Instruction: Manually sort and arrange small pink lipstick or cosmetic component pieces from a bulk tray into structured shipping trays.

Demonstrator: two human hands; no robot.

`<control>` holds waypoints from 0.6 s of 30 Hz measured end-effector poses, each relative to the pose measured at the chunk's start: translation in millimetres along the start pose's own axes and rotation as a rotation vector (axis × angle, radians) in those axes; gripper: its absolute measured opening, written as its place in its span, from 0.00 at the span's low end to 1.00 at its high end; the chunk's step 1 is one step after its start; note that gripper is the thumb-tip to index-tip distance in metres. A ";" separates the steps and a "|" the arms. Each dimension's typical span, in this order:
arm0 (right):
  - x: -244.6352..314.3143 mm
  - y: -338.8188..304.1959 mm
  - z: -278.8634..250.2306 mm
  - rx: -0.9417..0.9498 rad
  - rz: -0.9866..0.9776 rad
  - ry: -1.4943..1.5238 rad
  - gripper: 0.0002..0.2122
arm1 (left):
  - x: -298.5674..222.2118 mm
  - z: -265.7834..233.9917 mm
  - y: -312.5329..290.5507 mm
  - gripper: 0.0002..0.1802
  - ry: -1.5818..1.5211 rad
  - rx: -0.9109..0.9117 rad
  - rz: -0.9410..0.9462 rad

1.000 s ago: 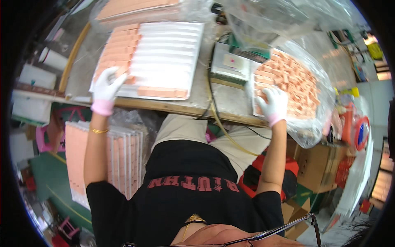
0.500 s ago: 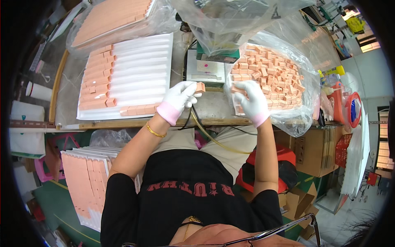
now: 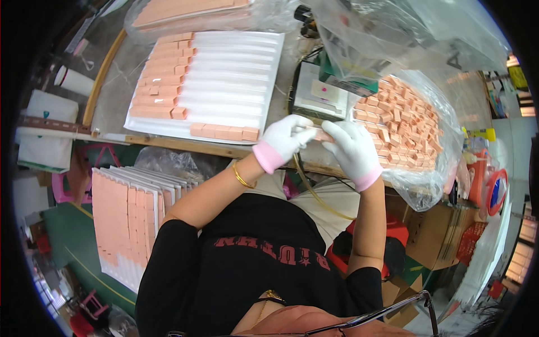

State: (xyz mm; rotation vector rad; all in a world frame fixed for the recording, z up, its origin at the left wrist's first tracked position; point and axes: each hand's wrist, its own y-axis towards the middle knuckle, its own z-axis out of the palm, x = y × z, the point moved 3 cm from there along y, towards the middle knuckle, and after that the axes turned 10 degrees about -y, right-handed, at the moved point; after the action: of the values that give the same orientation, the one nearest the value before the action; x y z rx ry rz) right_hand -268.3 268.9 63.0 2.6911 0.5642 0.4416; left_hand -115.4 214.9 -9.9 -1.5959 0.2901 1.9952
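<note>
Both hands wear white gloves with pink cuffs and meet over the table's front edge. Between their fingertips lies a small peach-coloured box, partly covered by the fingers. My left hand pinches it from the left and my right hand from the right. Whether it is one box or two pressed end to end, I cannot tell. To the left lies a white ridged tray with peach boxes in rows on its left side and a short row along the near edge. A heap of loose peach boxes sits right of my right hand.
Behind my hands stands a flat device with a green box beside it. Clear plastic bags hang over the back right. Filled trays are stacked at lower left. A yellowish hose runs below the table edge.
My right hand has left the heap and come over to my left hand, bringing a box. The whole view has swung, so the table's contents appear farther right and tilted.
</note>
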 end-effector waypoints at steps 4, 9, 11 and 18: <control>-4.2 -10.1 13.9 -0.054 0.037 0.107 0.25 | -7.6 0.8 -10.8 0.17 -0.053 0.035 0.007; -8.4 -3.8 50.3 -0.147 0.311 0.441 0.20 | -11.8 -8.4 -19.3 0.19 -0.205 0.021 -0.128; -18.5 0.9 52.0 -0.242 0.424 0.313 0.17 | -20.1 -18.2 -26.0 0.22 0.088 0.001 0.049; -86.8 38.4 64.4 -0.260 0.550 -0.104 0.13 | -46.8 -67.2 -37.4 0.27 1.238 0.070 0.433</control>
State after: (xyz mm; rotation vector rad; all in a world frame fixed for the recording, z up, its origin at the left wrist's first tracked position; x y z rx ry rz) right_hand -307.8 180.5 1.5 2.5627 -0.2618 0.4705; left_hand -33.2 198.7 23.0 -2.6793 1.2074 0.9255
